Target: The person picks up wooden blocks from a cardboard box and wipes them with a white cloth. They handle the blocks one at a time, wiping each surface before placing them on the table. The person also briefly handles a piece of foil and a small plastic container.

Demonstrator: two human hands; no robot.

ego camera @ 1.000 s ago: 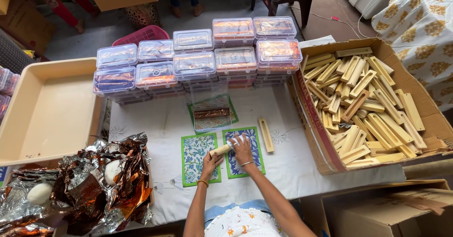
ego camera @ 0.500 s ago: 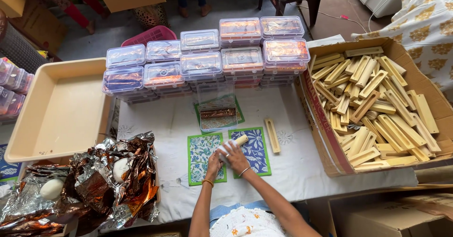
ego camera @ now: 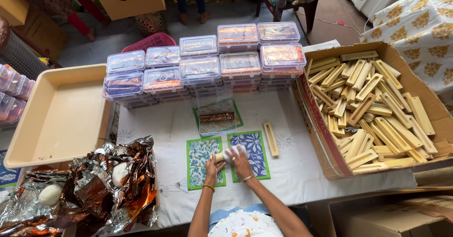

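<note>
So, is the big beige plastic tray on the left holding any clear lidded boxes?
No, the beige plastic tray shows only bare floor; the clear lidded boxes are stacked beside it.

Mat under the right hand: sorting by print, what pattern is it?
Blue and white floral mat, green border; head view.

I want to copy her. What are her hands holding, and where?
A small wooden stick: the left hand grips its left end, the right hand presses a white cloth around its other end.
</note>
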